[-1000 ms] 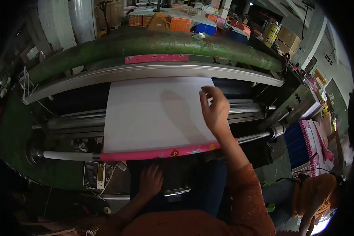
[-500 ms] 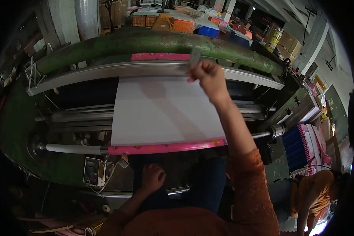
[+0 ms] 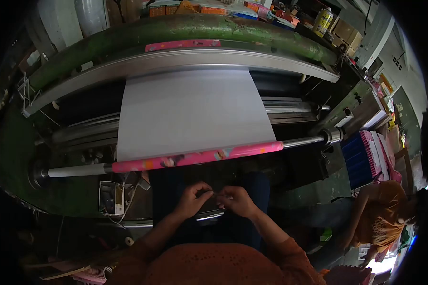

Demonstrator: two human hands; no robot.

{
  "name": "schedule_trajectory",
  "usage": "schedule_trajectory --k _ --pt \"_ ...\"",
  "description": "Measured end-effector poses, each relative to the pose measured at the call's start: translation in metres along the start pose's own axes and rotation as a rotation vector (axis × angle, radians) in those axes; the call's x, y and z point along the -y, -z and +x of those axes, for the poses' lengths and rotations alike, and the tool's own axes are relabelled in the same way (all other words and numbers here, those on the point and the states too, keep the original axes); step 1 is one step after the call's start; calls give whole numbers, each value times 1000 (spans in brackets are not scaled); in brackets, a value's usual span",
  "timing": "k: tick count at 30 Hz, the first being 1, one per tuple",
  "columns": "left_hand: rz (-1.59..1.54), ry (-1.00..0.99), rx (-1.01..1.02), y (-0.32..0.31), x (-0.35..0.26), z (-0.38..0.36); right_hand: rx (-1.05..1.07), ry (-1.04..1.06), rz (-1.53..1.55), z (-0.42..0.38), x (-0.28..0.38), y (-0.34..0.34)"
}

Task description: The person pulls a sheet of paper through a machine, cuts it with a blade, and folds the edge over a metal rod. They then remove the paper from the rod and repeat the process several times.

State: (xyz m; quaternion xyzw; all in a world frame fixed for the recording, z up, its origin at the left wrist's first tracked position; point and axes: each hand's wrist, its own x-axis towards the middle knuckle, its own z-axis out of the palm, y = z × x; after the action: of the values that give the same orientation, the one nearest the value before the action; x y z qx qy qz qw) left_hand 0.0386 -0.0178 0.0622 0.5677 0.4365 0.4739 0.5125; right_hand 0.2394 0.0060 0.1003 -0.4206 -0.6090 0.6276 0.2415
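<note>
Low in front of my lap, my left hand (image 3: 191,200) and my right hand (image 3: 238,201) are close together, fingertips nearly meeting. Both have fingers and thumb pinched; whatever lies between them is too small and dark to make out. Just beyond the hands, a pink printed roll (image 3: 195,156) sits around a metal shaft (image 3: 303,142). A wide white sheet (image 3: 195,111) stretches from this roll back under a long metal bar (image 3: 185,58). Neither hand touches the roll or the sheet.
A green pipe (image 3: 185,29) spans the machine behind the bar. A control box (image 3: 111,197) with wires is at left. On the right are blue and pink stacked goods (image 3: 359,154) and a person in an orange top (image 3: 385,211). A yellow spray can (image 3: 322,22) stands at the back.
My right hand has come down from the metal bar to my lap, beside my left hand. The view has tilted downward, and the pink roll's printed pattern shows differently.
</note>
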Motion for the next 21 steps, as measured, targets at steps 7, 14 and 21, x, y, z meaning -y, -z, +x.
schedule_trajectory --k 7,14,21 --pt "1020 -100 -197 24 29 -1 -350 -75 -733 -22 -56 29" --pt "1267 -88 -163 40 47 -9 -451 118 -773 -20 -75 29" --pt "1262 -83 -184 40 51 -9 -419 49 -781 -22 -74 28"
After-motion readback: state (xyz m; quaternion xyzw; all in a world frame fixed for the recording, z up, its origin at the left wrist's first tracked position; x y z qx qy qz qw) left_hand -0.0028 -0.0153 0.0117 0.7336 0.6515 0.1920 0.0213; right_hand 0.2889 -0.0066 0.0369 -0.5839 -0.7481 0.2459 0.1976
